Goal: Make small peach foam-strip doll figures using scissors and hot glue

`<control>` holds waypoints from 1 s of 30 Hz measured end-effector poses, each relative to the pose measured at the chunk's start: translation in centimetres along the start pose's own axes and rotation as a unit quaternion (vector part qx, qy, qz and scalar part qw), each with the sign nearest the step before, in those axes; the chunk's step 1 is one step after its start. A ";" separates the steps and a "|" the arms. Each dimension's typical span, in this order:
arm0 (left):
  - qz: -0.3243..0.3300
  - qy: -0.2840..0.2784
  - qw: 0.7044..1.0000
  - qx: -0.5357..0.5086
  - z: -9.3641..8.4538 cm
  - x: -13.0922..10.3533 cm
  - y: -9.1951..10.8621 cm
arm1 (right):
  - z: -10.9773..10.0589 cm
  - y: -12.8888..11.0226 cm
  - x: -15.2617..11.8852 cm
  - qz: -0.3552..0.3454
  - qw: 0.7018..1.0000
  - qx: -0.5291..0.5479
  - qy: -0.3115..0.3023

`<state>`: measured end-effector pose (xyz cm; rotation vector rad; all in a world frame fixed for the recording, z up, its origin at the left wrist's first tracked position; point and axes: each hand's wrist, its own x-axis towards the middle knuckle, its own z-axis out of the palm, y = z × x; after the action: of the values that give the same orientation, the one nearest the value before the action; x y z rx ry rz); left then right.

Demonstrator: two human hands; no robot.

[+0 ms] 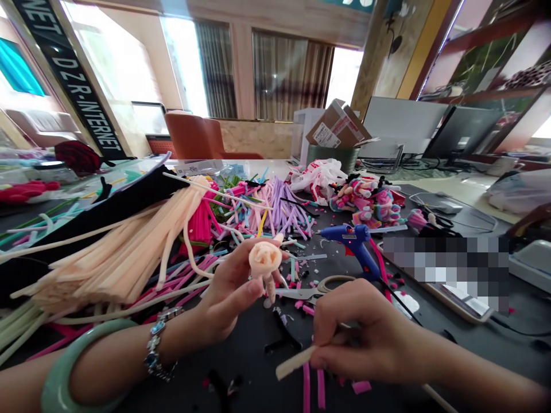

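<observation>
With 12 o'clock pointing away from the person, a thick bundle of pale peach fuzzy stems (116, 258) lies at the left on the table (253, 367), at about 10 o'clock from the left hand (230, 289). That hand's grip is closed, thumb and fingers pinching a small rolled piece (264, 258), which sits at the fingertips between 1 and 2 o'clock from the palm, raised in front of the litter of trimmings. The piece is pale peach and fuzzy, round like a little cup, with a thick rim, uneven curled folds filling its middle, and a narrow, twisted-looking stub hanging at 6 o'clock. Between 5 and 6 o'clock from it is the free end of a single stem (293, 363), flat-looking, cream and cut straight across, apart from the piece. Scissors (332, 282) lie at 11 o'clock from the right hand (361, 330), blades towards 9 o'clock. The right hand's grip is clamped on the stem, between thumb and curled fingers, so that the end juts out at 8 o'clock. Beyond it, at 12 o'clock, stands a blue glue gun (359, 246), nozzle towards 9 o'clock.
</observation>
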<state>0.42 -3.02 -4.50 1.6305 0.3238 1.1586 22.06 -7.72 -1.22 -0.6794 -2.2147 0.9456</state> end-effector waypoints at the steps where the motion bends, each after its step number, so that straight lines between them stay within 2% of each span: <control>1: 0.002 0.004 1.000 0.007 0.0 0.0 0.0 | 0.0 0.0 0.0 0.001 1.000 -0.006 0.003; 5: -0.003 0.064 0.996 0.067 0.2 0.1 -0.2 | 0.2 0.2 0.0 -0.019 0.999 -0.037 0.027; 9: 0.022 0.094 0.983 0.154 0.1 0.2 -0.4 | 0.6 0.3 -0.1 -0.077 0.991 -0.095 0.058; 11: 0.033 0.100 0.974 0.203 0.0 0.3 -0.4 | 0.8 0.1 -0.1 -0.109 0.979 -0.146 0.088; 14: 0.040 0.104 0.963 0.245 -0.1 0.3 -0.4 | 1.0 -0.4 -0.2 -0.147 0.947 -0.233 0.166; 18: 0.045 0.097 0.964 0.242 0.0 0.1 -0.2 | 0.9 -1.0 -0.3 -0.171 0.902 -0.323 0.230; 23: 0.071 0.062 0.953 0.288 0.2 0.0 0.1 | 0.8 -1.3 -0.3 -0.190 0.867 -0.397 0.234; 27: 0.101 0.029 0.940 0.324 0.3 -0.1 0.4 | 0.8 -1.4 -0.3 -0.191 0.857 -0.410 0.246; 30: 0.136 0.014 0.917 0.376 0.3 -0.2 0.7 | 0.9 -1.6 -0.1 -0.177 0.854 -0.412 0.264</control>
<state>0.32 -3.66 -4.01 2.3889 0.6320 1.3557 21.23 -9.16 -0.53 -0.7318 -2.0486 -0.4058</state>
